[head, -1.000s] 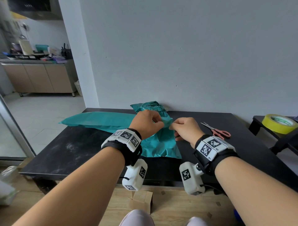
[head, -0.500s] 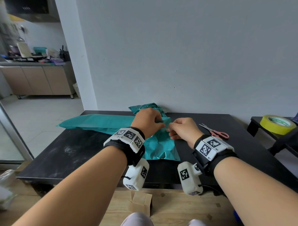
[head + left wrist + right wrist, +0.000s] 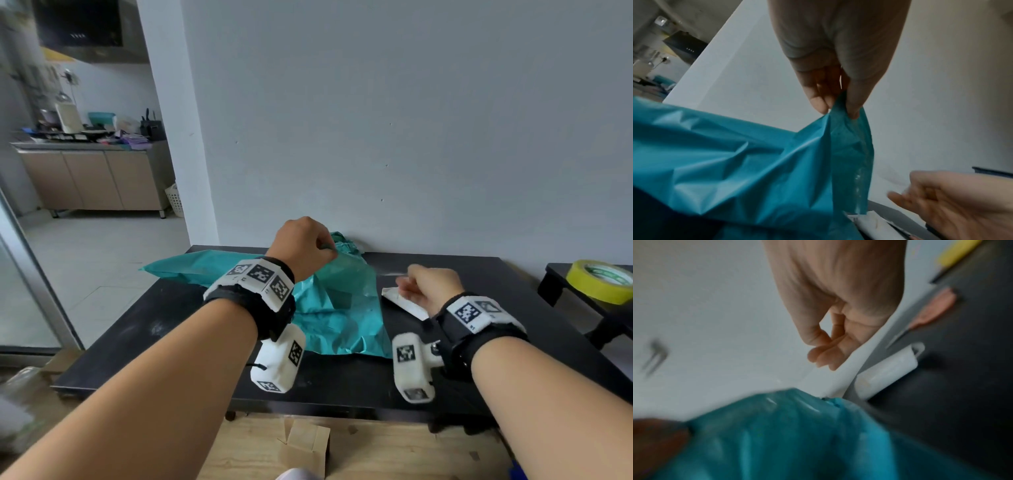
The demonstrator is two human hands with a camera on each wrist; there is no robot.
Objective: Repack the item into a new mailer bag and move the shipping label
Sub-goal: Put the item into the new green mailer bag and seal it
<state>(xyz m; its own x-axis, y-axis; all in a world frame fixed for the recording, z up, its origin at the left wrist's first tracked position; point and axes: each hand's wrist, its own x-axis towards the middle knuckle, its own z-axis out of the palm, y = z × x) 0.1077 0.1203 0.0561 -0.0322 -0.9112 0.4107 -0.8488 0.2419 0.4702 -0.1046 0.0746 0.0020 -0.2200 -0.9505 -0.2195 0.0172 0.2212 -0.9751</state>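
2 teal mailer bags, 1 white label, 2 hands over the black counter point(image 3: 144, 346).
left hand point(image 3: 301, 246) fingers pinch the crumpled mailer bag point(image 3: 339, 308) top, lifted at 12; right hand point(image 3: 431, 287) fingers pinch the label point(image 3: 404, 301) at 3, just off the bag's edge. flat mailer bag point(image 3: 191, 267) overhangs the counter's edge at 10; bare counter near edge.

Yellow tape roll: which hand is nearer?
Right. The right hand holds a white strip over the table's right half, toward the yellow tape roll; the left hand pinches the teal bag farther left.

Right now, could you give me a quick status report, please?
Left hand pinches the teal mailer bag, lifted. Right hand grips a white strip beside the bag. Nothing in the way.
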